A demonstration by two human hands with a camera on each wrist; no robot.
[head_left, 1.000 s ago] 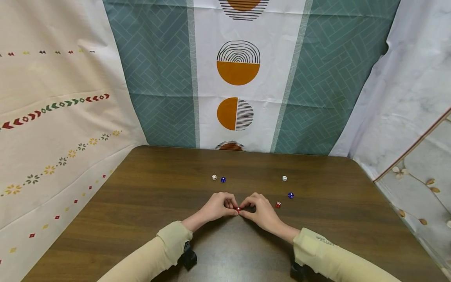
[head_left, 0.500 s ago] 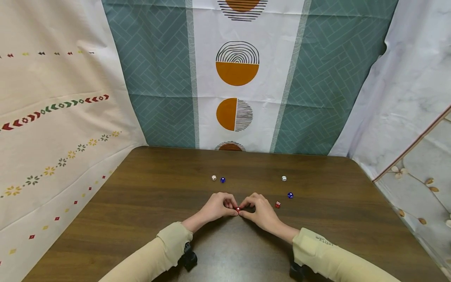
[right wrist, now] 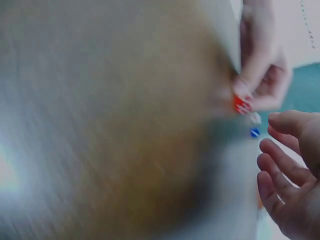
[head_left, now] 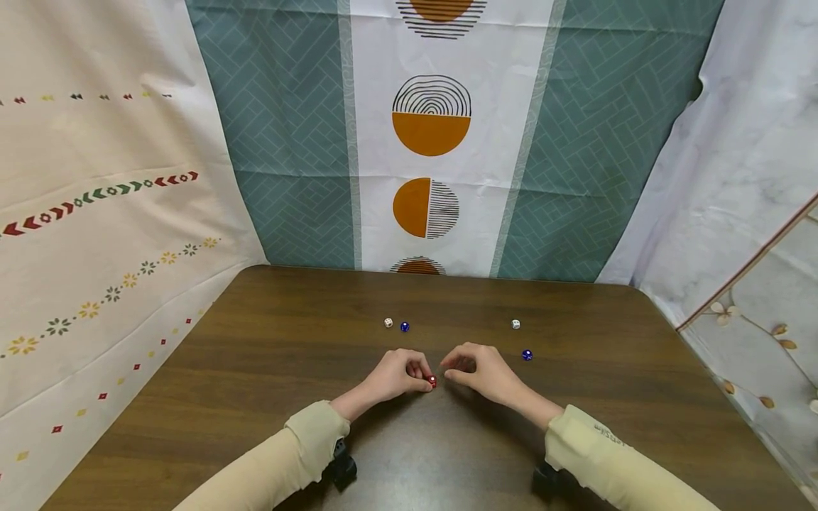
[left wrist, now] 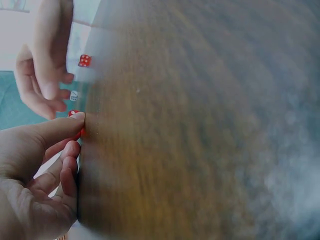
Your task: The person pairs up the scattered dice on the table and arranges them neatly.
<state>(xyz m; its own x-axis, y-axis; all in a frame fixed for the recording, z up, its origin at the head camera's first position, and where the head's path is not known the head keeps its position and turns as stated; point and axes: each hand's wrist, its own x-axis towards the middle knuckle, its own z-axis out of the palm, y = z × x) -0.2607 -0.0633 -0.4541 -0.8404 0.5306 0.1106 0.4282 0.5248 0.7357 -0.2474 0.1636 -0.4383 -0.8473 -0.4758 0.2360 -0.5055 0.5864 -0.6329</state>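
Note:
Near the middle of the table, my left hand [head_left: 397,374] pinches a red die [head_left: 432,381] between thumb and finger. White pips show on the same red die [right wrist: 243,104] in the right wrist view. My right hand [head_left: 482,370] is a short way to the right of it, apart from the die, its fingers loosely bent with nothing between them. A second red die [left wrist: 85,60] lies on the table by the right hand in the left wrist view; in the head view that hand hides it.
Toward the back left, a white die [head_left: 388,323] and a blue die [head_left: 405,327] lie side by side. Another white die [head_left: 515,324] and blue die [head_left: 527,355] lie to the right, beyond my right hand. Patterned cloths hang around the brown wooden table [head_left: 287,305].
My right hand has let go of the red die and moved right and slightly away, covering the second red die in the head view. The left hand stays on the first die.

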